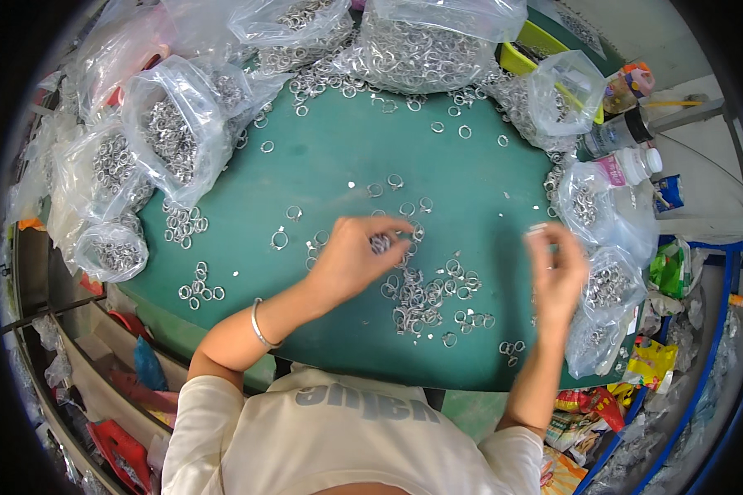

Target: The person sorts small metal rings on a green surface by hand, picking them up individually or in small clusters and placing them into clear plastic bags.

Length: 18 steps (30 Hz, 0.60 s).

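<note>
A pile of small silver metal rings (425, 299) lies on the green table top (330, 157) in front of me. My left hand (357, 254) hovers over the pile's upper edge, fingers curled around a few rings (380, 242). Off to the right, my right hand (557, 268) is raised, pinching one small silver ring (537, 230) between fingertips. A thin silver bangle (260, 325) circles my left wrist. Loose rings (198, 285) are scattered over the table.
Clear plastic bags full of rings (169, 132) crowd the left, back (425, 49) and right (607, 285) edges. Bottles (627, 128) and a yellow tray (524, 54) stand at the back right. Coloured wrappers (586, 412) and clutter lie below the table's edges.
</note>
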Tool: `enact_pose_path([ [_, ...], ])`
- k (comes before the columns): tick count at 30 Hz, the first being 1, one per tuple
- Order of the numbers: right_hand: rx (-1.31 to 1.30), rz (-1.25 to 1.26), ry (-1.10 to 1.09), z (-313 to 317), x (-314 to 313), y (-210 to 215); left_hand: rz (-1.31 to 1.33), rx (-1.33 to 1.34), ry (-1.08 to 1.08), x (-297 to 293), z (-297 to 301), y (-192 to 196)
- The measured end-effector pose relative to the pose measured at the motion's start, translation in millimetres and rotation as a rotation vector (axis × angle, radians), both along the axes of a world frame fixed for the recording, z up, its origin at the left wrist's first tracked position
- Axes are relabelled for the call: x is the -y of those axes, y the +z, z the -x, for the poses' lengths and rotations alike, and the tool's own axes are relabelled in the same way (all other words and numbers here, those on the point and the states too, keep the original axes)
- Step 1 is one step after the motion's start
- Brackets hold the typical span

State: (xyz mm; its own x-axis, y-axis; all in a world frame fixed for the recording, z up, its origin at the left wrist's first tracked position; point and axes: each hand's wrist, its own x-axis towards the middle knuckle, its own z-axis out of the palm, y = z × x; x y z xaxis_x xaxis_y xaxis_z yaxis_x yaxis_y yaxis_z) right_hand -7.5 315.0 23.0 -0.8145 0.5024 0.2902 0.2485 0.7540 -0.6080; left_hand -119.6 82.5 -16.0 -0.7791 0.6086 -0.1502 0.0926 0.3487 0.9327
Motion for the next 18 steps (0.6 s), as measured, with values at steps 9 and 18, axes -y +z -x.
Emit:
enact_pose_path([
  [9, -0.077, -0.489, 0.061, 18.7, -41.1, -15.7, 0.429, -0.545, -0.224, 7.8, 29.8, -40.8],
  [18, 0.063, -0.108, 0.648, 90.7, 53.2, -72.8, 0.084, 0.038, -0.035, 29.2, 37.4, -31.4],
])
